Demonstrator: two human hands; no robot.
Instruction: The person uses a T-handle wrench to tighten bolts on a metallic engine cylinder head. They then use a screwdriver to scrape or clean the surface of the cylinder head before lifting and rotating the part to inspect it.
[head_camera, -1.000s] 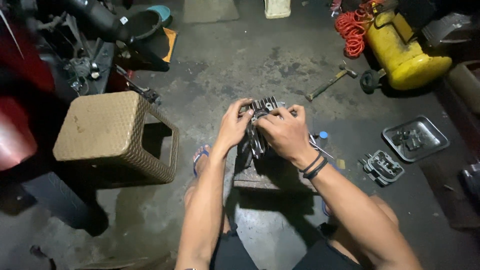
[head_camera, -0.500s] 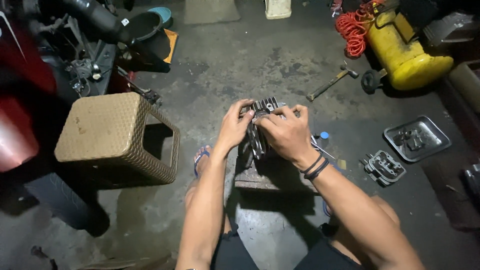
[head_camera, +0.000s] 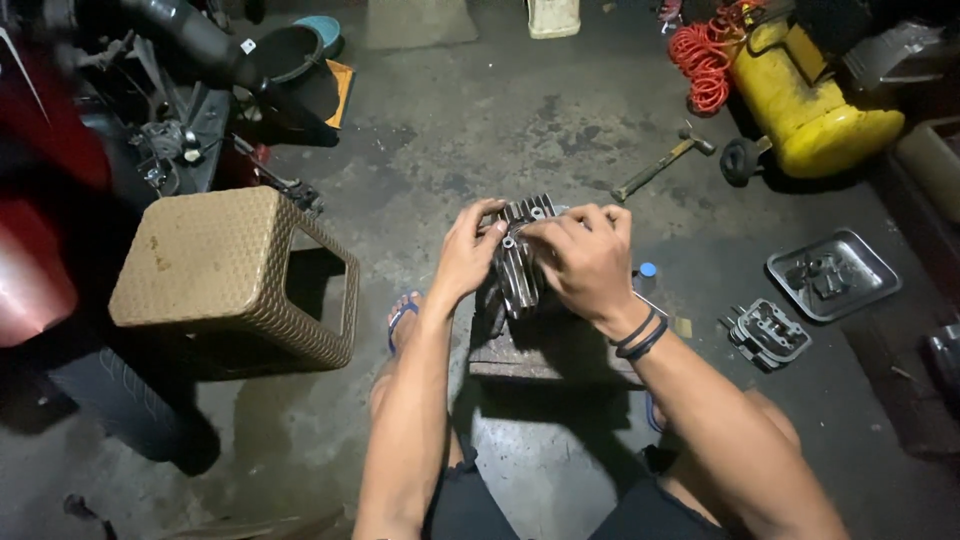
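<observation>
Hands at work on a finned metal cylinder, gripped from both sides and kept upright over a dark block just below. Left hand closed round the left flank, fingers curled onto the fins. Right hand closed over the top and right side, fingertips pressing near the upper edge, black bands at the wrist. Whether the cylinder rests on the block or hangs just clear of it: cannot tell, the base being hidden by the palms.

As for progress, by the look of things: engine already stripped down, with a small finned head and a metal tray of parts well off to the right of the grip. Cylinder itself in mid-handling, neither set down nor fitted to anything. Small work at its top seemingly under way; exact nature too small to tell. Refitting apparently all still to do.

Round about: woven stool to the left of the grip, hammer beyond it, yellow compressor far beyond on the right.
</observation>
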